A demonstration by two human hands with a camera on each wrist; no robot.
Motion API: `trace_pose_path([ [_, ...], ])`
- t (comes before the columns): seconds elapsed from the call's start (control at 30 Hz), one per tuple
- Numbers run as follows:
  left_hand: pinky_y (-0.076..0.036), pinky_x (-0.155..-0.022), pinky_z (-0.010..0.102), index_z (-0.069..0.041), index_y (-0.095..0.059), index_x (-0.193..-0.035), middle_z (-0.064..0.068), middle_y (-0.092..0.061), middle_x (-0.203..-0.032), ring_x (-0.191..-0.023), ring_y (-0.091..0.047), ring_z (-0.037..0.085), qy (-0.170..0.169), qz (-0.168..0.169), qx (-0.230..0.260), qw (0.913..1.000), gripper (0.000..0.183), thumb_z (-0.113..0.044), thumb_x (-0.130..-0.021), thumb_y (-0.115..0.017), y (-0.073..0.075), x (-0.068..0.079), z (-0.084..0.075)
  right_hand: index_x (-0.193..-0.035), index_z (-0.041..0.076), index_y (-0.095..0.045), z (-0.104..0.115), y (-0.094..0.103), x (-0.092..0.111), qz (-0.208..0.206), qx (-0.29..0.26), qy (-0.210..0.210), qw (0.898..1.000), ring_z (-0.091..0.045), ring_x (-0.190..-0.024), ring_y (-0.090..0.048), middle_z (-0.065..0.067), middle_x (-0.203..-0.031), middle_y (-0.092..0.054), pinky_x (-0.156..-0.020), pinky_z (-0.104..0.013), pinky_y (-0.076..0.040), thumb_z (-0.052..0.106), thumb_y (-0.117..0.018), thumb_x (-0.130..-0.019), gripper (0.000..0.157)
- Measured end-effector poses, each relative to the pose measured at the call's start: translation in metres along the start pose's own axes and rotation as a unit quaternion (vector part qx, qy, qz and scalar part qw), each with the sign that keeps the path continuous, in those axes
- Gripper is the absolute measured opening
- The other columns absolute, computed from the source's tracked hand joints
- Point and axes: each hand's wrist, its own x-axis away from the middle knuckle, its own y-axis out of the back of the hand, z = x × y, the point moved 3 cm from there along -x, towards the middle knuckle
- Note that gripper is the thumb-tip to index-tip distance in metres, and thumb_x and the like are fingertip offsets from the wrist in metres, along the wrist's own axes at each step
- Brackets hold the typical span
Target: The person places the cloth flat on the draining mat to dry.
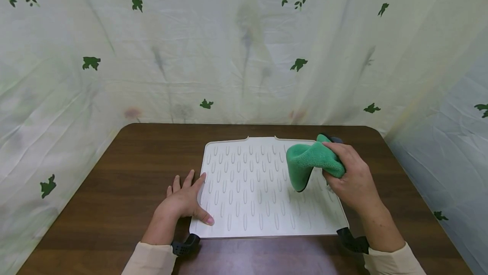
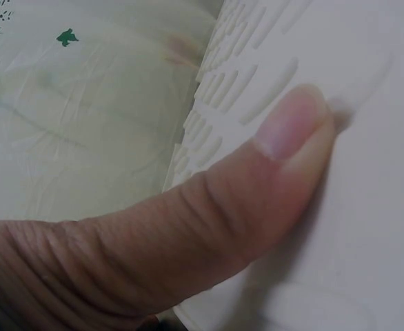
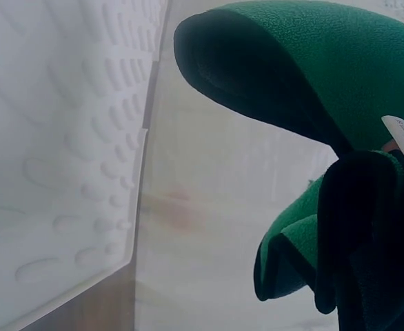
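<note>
A white ridged plastic tray (image 1: 244,190) lies flat on the brown table, its surface covered with raised oval bars. My left hand (image 1: 183,203) rests at its left edge, fingers spread and straight, with the thumb (image 2: 285,152) on the tray's surface. In my right hand (image 1: 352,177) a folded green cloth (image 1: 310,158) with a dark edge is gripped above the tray's right side. The right wrist view shows the cloth (image 3: 340,69) hanging in loose folds off the white surface, a small white label (image 3: 403,140) sticking out near the fingers.
The wooden table (image 1: 160,156) extends around the tray, its far edge meeting a pale curtain (image 1: 228,54) printed with green leaves. Dark bands (image 1: 185,245) are worn at both wrists, near the tray's front corners.
</note>
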Motion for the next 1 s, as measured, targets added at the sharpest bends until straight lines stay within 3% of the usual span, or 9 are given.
trace_pose_path([
  [1.0,-0.003,-0.116,0.079,-0.018,-0.021,-0.165,0.024,-0.001,-0.171,-0.151,0.006,0.062,-0.006,0.005,0.009,0.9999,0.148,-0.049,-0.044,-0.101,0.002,0.003,0.000,-0.131,0.008,-0.064,0.012,-0.009,0.002,0.007,0.006,0.050,0.999,-0.037,-0.112,-0.064,-0.016,-0.123,-0.064,-0.086,-0.059,-0.056,-0.013,-0.081,-0.069,0.068],
])
